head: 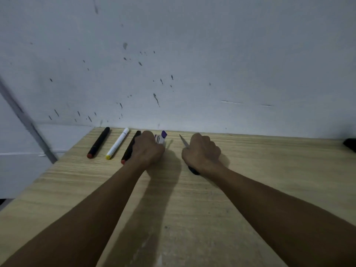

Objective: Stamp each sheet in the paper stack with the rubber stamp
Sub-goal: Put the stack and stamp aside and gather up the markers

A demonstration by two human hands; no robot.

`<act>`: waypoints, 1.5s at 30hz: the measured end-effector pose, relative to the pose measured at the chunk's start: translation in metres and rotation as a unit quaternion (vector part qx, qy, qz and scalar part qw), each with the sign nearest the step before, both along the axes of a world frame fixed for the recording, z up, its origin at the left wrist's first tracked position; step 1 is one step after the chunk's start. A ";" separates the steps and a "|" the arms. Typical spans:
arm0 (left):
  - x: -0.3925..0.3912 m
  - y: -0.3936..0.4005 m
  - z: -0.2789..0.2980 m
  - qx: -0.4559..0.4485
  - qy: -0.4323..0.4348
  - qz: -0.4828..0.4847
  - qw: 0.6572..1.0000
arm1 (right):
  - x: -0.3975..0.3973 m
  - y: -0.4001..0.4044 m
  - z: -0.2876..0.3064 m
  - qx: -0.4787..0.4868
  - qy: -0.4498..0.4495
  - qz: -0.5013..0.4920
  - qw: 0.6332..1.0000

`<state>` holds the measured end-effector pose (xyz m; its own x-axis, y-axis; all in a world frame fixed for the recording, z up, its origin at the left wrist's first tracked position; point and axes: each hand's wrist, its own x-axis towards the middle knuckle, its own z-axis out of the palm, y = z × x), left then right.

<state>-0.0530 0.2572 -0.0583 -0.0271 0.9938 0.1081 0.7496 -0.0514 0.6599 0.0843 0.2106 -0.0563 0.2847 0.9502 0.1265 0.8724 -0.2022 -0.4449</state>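
Note:
No paper stack or rubber stamp shows in the head view. My left hand (149, 149) is curled round a white marker with a purple cap (163, 137) near the back of the wooden table (192, 209). My right hand (202, 153) grips a thin pen (185, 142); its grey tip points to the wall and its dark end sticks out below the wrist. A black marker with a red end (129, 149) lies right beside my left hand, partly hidden by it.
A black marker with a red end (98, 143) and a white marker with a yellow end (117, 143) lie at the back left. A stained white wall (173, 64) rises behind the table. A dark object (350, 144) sits at the far right edge.

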 end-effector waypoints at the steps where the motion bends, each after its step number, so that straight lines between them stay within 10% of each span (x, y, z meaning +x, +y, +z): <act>1: 0.000 -0.008 -0.001 0.000 -0.013 -0.004 1.000 | 0.006 -0.011 0.000 0.004 -0.009 0.005 1.000; 22: 0.149 -0.279 0.009 0.000 -0.060 -0.132 0.989 | 0.165 -0.304 -0.017 0.083 -0.125 -0.122 0.981; 45: 0.236 -0.327 0.003 -0.038 0.010 -0.184 0.982 | 0.218 -0.340 -0.033 0.070 -0.130 -0.169 0.975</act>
